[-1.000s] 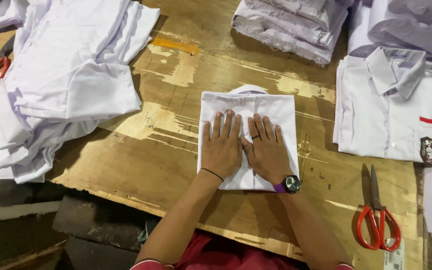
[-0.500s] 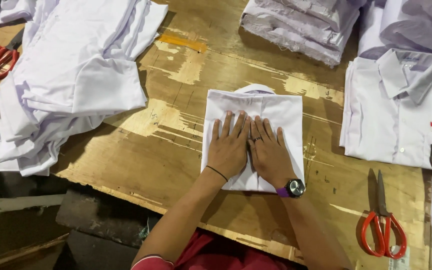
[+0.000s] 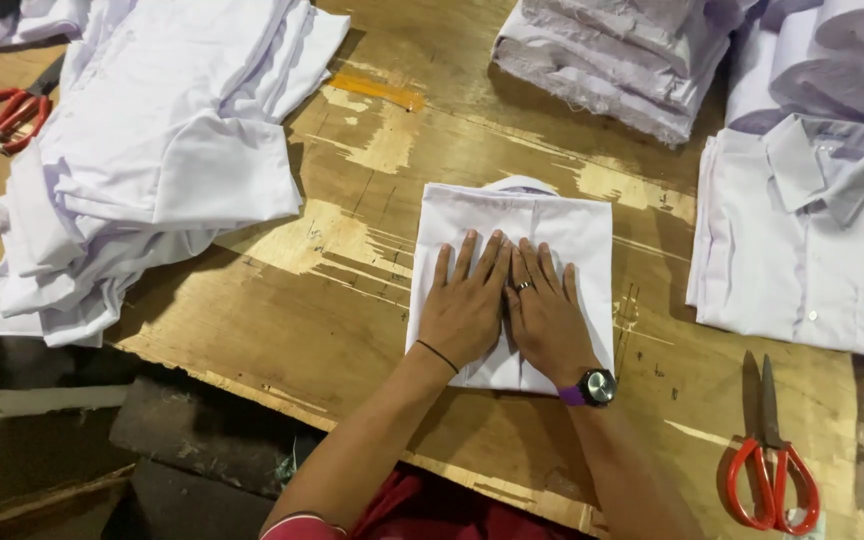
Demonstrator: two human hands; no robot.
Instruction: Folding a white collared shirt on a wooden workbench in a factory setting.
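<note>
- Both palms flat, fingers spread: our left hand (image 3: pixel 465 308) and right hand (image 3: pixel 544 318) press the folded white shirt (image 3: pixel 512 280) at table (image 3: pixel 372 300) centre.
- Step, we judge: smoothing the fold.
- Finished shirt (image 3: pixel 802 240) at 3 o'clock; next needs a lift.

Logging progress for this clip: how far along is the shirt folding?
Done: a folded shirt lies flat on the right, with stacked folded ones behind. In hand: the left hand and right hand press flat a folded white shirt. Left: a loose pile of unfolded shirts on the left.
</note>
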